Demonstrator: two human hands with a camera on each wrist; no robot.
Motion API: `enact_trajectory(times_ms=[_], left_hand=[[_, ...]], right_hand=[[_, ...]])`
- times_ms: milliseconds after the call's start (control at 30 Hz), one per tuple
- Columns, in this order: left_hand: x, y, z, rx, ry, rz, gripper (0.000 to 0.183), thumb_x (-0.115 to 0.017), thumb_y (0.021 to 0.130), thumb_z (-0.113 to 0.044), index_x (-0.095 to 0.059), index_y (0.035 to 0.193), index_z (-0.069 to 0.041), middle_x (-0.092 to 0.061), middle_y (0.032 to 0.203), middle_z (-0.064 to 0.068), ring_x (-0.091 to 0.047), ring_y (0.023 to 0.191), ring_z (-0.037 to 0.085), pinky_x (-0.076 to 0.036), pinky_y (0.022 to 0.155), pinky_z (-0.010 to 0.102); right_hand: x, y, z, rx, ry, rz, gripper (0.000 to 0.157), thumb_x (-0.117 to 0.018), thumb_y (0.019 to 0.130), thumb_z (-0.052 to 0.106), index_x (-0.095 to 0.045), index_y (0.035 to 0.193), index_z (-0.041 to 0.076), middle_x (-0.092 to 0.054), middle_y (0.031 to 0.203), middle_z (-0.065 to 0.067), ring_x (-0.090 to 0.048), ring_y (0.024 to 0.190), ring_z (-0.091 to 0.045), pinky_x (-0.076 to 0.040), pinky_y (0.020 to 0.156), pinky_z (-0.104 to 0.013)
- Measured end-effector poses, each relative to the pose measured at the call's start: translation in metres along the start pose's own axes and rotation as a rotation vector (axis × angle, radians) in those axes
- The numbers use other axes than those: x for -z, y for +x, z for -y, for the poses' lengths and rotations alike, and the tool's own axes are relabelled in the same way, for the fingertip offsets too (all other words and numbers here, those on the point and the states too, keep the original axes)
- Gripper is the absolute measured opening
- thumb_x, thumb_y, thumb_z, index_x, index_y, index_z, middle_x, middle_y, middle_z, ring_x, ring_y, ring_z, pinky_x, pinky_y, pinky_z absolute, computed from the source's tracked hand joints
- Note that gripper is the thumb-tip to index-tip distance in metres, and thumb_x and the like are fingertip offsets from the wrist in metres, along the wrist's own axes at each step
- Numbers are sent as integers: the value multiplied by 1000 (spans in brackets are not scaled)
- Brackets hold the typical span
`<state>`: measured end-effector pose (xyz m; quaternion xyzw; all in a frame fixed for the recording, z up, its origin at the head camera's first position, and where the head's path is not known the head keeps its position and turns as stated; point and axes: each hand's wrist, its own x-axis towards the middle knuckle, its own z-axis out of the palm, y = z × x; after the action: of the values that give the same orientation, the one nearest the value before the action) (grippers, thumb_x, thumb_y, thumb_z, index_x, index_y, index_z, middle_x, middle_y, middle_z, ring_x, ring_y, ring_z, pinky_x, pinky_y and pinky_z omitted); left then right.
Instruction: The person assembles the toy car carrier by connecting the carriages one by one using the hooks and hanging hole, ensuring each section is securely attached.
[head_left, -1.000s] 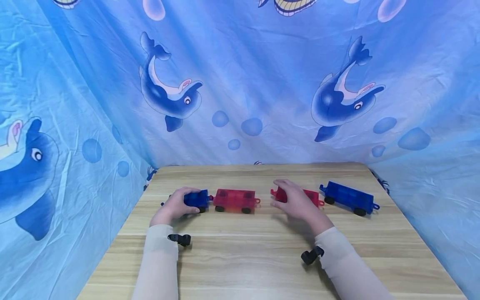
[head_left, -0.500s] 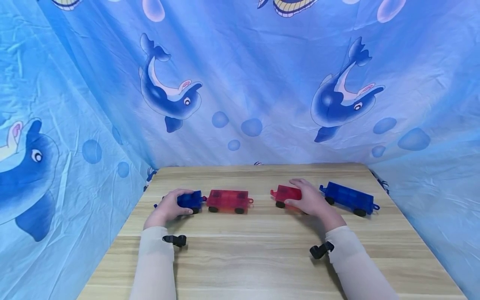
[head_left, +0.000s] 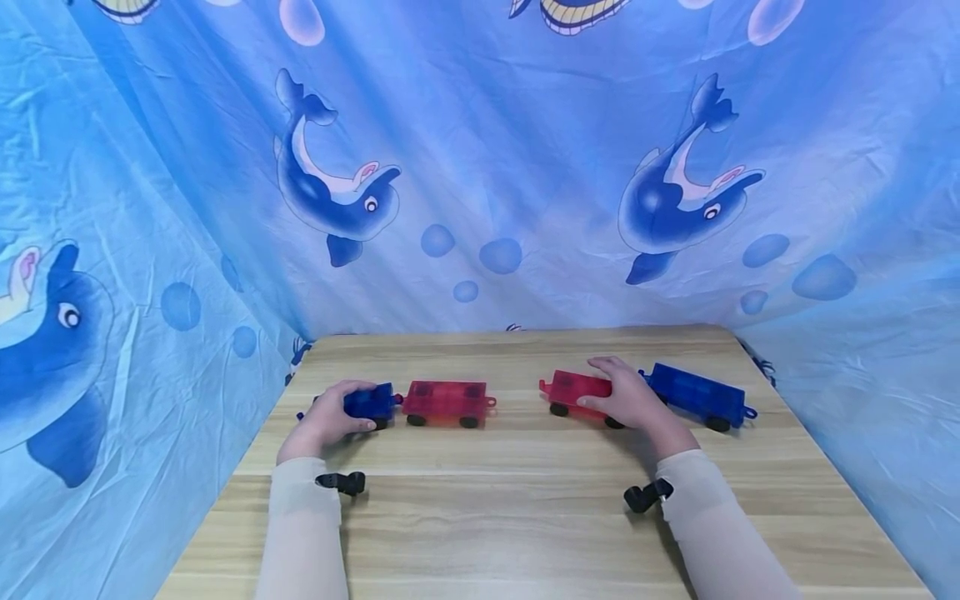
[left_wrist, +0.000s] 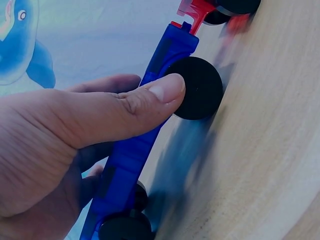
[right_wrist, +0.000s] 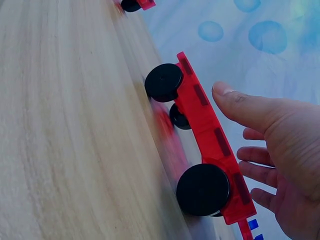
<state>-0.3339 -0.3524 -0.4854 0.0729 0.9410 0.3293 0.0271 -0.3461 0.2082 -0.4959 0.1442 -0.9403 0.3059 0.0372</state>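
In the head view my left hand (head_left: 326, 425) grips a blue toy train car (head_left: 367, 402) at the table's left. The left wrist view shows the thumb (left_wrist: 150, 97) against a black wheel, with the fingers partly hidden behind the car. A red toy train car (head_left: 444, 402) is coupled to the blue one's right end. Farther right, my right hand (head_left: 633, 404) hovers with spread fingers around a second red car (head_left: 570, 390). In the right wrist view, a gap shows between its thumb (right_wrist: 245, 107) and that red car (right_wrist: 212, 135), which stands on its wheels.
Another blue car (head_left: 697, 393) stands at the right, its left end close to the right hand. The wooden table (head_left: 480, 517) reaches back to a blue dolphin-print curtain (head_left: 510, 167), which also hangs along both sides.
My left hand has moved left, taking the blue car and its coupled red car along. My right hand has shifted right over the second red car, uncovering its left part; that car has stayed put.
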Motion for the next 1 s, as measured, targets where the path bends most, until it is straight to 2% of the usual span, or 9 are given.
enact_trajectory(times_ms=[133, 233, 367, 467, 567, 667, 800, 1000], left_hand=[[1, 0, 2, 0, -7, -10, 82, -92, 83, -24, -53, 154, -16, -36, 165, 19, -30, 148, 53, -29, 114, 73], [1, 0, 1, -7, -3, -46, 87, -92, 83, -35, -49, 157, -15, -33, 166, 19, -26, 151, 52, -27, 115, 73], [3, -1, -2, -33, -7, -152, 83, -82, 91, -46, -46, 158, -13, -36, 164, 22, -27, 151, 49, -28, 116, 70], [5, 1, -7, -62, -22, -254, 78, -77, 95, -48, -48, 157, -13, -38, 162, 23, -31, 150, 49, -30, 115, 69], [8, 3, -15, -102, -50, -342, 73, -76, 96, -46, -50, 156, -13, -39, 162, 23, -33, 149, 49, -31, 114, 69], [10, 3, -27, -133, -70, -396, 72, -78, 95, -45, -52, 155, -16, -40, 162, 20, -34, 148, 47, -32, 114, 69], [7, 5, -46, -171, -61, -394, 74, -79, 94, -48, -51, 156, -18, -41, 161, 18, -35, 148, 46, -32, 113, 70], [-12, 16, -73, -254, -84, -305, 76, -80, 93, -45, -50, 156, -18, -43, 159, 12, -38, 147, 42, -35, 112, 69]], right_hand=[[0, 0, -1, -20, 4, 16, 85, -84, 90, 43, -47, 157, 7, -43, 159, -21, -41, 143, -49, -40, 110, -68], [1, -1, -2, -36, 11, 22, 85, -84, 90, 42, -46, 157, 7, -42, 159, -21, -41, 143, -49, -41, 110, -67], [2, -2, -2, -41, 14, 26, 85, -84, 90, 41, -46, 158, 7, -41, 160, -22, -39, 144, -49, -39, 111, -68], [4, -1, -2, -56, 14, 32, 86, -84, 90, 45, -45, 158, 9, -39, 162, -21, -37, 146, -49, -37, 112, -69], [6, 0, -1, -67, 16, 34, 88, -83, 90, 47, -44, 159, 10, -37, 163, -21, -34, 148, -49, -35, 113, -70], [8, 1, 2, -73, 22, 32, 89, -83, 89, 48, -44, 160, 11, -36, 164, -21, -33, 149, -49, -34, 112, -71], [8, 4, 6, -58, 23, 29, 89, -83, 89, 48, -44, 160, 12, -36, 164, -20, -33, 149, -48, -34, 113, -70], [3, 10, 13, -31, 8, 12, 89, -85, 87, 47, -46, 159, 12, -42, 161, -18, -39, 146, -46, -38, 112, -68]])
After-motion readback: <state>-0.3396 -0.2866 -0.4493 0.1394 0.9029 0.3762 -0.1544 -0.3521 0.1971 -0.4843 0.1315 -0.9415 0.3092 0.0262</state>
